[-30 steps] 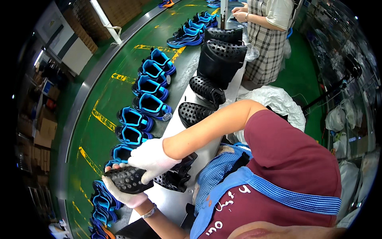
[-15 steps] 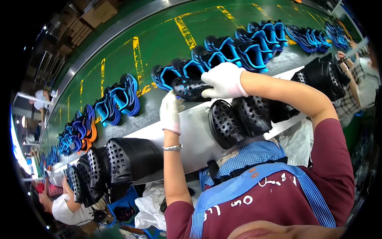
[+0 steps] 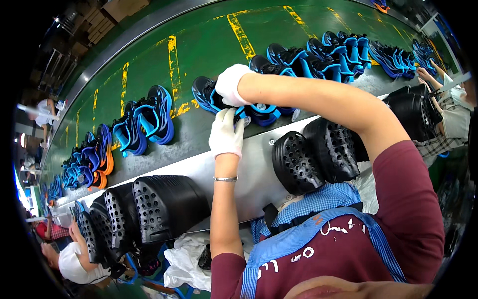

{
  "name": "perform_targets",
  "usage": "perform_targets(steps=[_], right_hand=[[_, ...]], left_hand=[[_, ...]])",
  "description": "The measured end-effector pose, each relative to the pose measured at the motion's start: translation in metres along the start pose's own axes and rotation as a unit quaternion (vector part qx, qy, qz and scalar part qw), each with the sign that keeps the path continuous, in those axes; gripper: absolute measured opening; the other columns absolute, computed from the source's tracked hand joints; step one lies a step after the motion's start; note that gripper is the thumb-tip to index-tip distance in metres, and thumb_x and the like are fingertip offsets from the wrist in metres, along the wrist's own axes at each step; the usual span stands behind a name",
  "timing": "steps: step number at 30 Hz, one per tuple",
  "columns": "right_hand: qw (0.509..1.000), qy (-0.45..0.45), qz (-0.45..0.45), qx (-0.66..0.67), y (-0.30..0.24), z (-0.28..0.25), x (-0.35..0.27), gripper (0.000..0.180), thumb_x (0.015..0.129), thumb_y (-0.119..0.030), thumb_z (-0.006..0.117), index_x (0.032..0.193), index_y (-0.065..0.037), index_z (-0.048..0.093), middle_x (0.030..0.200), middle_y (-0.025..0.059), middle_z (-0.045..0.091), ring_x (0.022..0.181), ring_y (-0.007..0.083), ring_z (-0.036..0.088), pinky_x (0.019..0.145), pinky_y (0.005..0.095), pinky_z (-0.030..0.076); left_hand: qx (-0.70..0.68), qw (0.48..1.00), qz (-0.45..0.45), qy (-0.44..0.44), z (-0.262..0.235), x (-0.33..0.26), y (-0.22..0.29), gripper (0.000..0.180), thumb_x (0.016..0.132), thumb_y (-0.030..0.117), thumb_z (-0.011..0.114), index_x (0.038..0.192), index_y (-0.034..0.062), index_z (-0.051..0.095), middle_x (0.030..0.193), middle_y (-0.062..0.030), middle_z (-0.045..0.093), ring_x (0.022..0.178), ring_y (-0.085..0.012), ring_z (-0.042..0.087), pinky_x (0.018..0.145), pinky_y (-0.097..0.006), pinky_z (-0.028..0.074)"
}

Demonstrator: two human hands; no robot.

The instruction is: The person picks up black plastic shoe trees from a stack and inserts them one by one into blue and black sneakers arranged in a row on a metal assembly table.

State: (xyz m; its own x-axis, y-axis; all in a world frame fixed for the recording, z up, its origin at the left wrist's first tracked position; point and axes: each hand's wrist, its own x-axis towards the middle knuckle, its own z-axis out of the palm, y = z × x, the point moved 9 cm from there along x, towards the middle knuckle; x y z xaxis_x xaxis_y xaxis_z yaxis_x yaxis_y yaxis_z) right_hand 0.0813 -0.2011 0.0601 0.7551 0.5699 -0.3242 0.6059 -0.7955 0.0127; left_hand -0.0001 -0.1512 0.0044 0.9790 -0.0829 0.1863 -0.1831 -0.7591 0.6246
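Observation:
Both my white-gloved hands are at a black and blue sneaker (image 3: 204, 92) at the near left end of a row on the green surface. My right hand (image 3: 233, 84) reaches across from the right, its fingers curled down over the shoe's opening; what they grip is hidden. My left hand (image 3: 226, 134) is closed at the heel end of the same sneaker, fingertips touching it. More black and blue sneakers (image 3: 284, 62) stand just to the right. Nearer me, black perforated shoe-shaped forms (image 3: 296, 164) rest at the metal ledge, right of my left forearm.
A metal ledge (image 3: 239, 174) runs between me and the sneakers. Larger black perforated forms (image 3: 164, 209) stand on it at left, others (image 3: 411, 112) at right. Sneaker groups (image 3: 154, 117) sit farther left. Co-workers (image 3: 82, 256) sit on both sides. A white plastic bag (image 3: 186, 264) hangs below.
My right hand has moved left, onto the sneaker's opening. The black perforated form it held is no longer visible. My left hand has shifted right, to the sneaker's heel.

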Motion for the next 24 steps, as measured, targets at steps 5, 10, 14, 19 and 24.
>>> perform_targets(steps=[5,10,14,19,24], right_hand=[[0.999,-0.03,0.002,-0.044,-0.026,0.032,0.021,0.028,0.077,-0.014,0.066,0.103,-0.005,0.072,0.099,0.0137,0.072,0.093,0.0279,0.07,0.074,0.0387,0.055],[0.998,-0.017,0.002,-0.056,-0.025,0.036,0.04,0.028,0.079,-0.014,0.064,0.104,-0.005,0.071,0.098,0.0132,0.072,0.092,0.0279,0.07,0.075,0.0383,0.055],[0.999,0.021,-0.002,-0.03,-0.016,0.032,0.043,0.028,0.083,-0.017,0.059,0.105,-0.004,0.07,0.1,0.0158,0.071,0.093,0.0299,0.069,0.077,0.0399,0.055],[0.998,0.036,0.023,0.039,-0.013,0.036,0.053,0.029,0.081,-0.019,0.062,0.106,-0.01,0.071,0.11,0.0112,0.07,0.099,0.028,0.068,0.081,0.0404,0.054],[0.991,0.072,0.08,0.083,-0.007,0.045,0.068,0.031,0.078,-0.015,0.064,0.108,-0.012,0.072,0.11,0.0078,0.07,0.099,0.024,0.068,0.082,0.0396,0.054]], left_hand=[[0.079,0.981,-0.117,-0.135,0.022,0.017,-0.022,0.047,0.08,0.037,0.067,0.116,0.0074,0.06,0.118,-0.0149,0.061,0.099,-0.0324,0.063,0.085,-0.04,0.05],[0.047,0.959,-0.151,-0.234,0.043,0.031,-0.037,0.045,0.075,0.042,0.071,0.099,0.0039,0.068,0.093,-0.0188,0.069,0.088,-0.0341,0.066,0.08,-0.038,0.051],[0.063,0.93,-0.193,-0.305,0.058,0.038,-0.048,0.047,0.074,0.042,0.072,0.099,0.0029,0.069,0.086,-0.018,0.069,0.079,-0.0323,0.066,0.075,-0.037,0.052],[0.107,0.953,-0.072,-0.275,0.048,0.039,-0.029,0.05,0.077,0.044,0.065,0.108,0.0039,0.067,0.108,-0.0246,0.063,0.104,-0.0389,0.059,0.089,-0.043,0.048],[0.104,0.967,-0.046,-0.23,0.047,0.041,-0.037,0.055,0.077,0.049,0.069,0.11,0.0043,0.066,0.106,-0.02,0.067,0.098,-0.0353,0.064,0.083,-0.042,0.051]])
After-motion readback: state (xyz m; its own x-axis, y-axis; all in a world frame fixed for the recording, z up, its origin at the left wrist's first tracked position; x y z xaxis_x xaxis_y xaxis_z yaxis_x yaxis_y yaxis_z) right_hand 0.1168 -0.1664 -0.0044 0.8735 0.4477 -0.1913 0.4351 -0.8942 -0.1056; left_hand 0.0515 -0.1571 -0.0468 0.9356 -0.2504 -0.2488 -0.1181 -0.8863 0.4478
